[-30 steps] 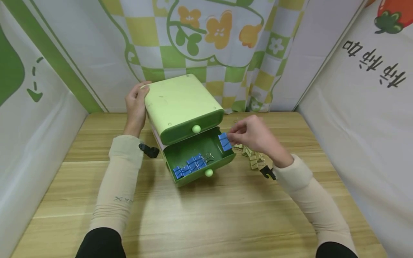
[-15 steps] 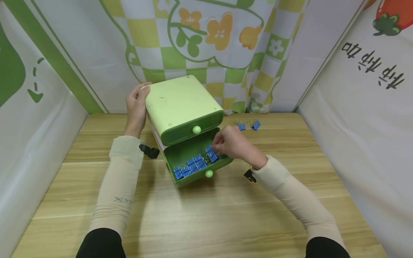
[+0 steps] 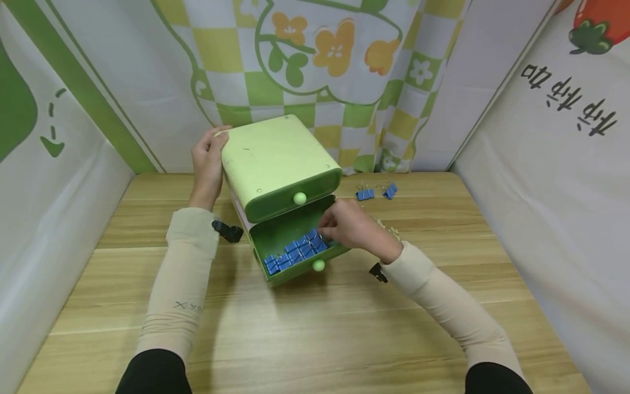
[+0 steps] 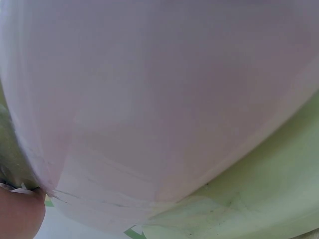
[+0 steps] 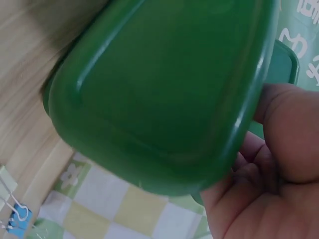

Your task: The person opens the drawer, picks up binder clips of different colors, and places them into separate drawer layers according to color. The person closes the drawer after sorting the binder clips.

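So, watching this from my remote seat, the left hand [image 3: 206, 167] grips the back left edge of the box [image 3: 278, 158], thumb on top, and I'd guess that's to stop it skidding on the table [image 3: 315, 339] while the other one works. The right hand [image 3: 350, 224] reaches over the side wall of the lower drawer [image 3: 275, 232] and, as far as I can make out, pinches the end clip [image 3: 315, 241], right up against the row [image 3: 294, 253] of blue ones along the front. Lining them up like that probably saves room, and having the drawer pulled out gives the fingers space from above. Two loose blue clips [image 3: 365, 194] [image 3: 390, 191] lie on the table by its back edge. Now the annoying bits: the right fingertips are mostly hidden, since my right wrist view is nearly all green drawer wall, with just a cropped blue clip down in the corner. My left wrist view is worse, basically the box's pale side and a sliver of finger, so I can't see how the other fingers wrap round. Some yellow clips [image 3: 395, 232] poke out behind the right wrist, but I can't count them. The upper drawer [image 3: 275, 205] is closed, so no clue what's inside.
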The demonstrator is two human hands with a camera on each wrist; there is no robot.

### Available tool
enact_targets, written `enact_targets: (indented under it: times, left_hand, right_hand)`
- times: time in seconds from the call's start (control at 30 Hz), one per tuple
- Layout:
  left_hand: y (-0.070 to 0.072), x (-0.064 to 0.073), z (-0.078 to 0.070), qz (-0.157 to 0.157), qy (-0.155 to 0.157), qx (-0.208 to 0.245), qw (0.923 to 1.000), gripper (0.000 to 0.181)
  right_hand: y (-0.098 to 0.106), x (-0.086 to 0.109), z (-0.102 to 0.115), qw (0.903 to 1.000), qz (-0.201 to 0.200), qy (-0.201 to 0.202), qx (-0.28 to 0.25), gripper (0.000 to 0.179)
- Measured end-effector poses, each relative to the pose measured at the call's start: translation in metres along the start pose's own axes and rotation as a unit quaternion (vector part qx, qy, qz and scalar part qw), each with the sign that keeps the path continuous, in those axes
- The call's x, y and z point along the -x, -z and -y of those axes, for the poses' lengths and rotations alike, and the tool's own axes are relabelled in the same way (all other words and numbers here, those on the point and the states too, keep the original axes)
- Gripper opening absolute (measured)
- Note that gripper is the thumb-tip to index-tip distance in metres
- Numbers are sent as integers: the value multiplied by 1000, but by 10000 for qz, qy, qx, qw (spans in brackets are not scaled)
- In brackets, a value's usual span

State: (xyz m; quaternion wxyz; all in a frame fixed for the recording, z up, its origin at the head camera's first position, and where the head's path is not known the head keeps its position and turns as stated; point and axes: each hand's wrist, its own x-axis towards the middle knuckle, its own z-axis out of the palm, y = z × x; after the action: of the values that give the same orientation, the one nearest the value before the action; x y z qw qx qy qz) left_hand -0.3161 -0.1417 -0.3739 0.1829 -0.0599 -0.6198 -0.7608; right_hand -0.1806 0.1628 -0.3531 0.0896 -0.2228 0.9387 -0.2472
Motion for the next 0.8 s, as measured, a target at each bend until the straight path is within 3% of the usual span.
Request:
enact_targets:
  times: [0.17,0.43,0.6,0.8]
  left_hand:
    - [0,1,-1,15,-4,-16,10000,32]
    - [1,1,0,36,-50,-61,10000,38]
    - [2,0,0,52,-15,-93,9999,40]
    - [2,1,0,92,9,-82,9999,40]
  right_hand:
    - [12,4,-4,9998,-189,-72,-29,13]
    - [51,12,-15,9965,-720,-386,-176,13]
    - [71,9,-33,9944,-883,-576,-3,19]
    - [80,-5,-60,9913,-907,-925,217,30]
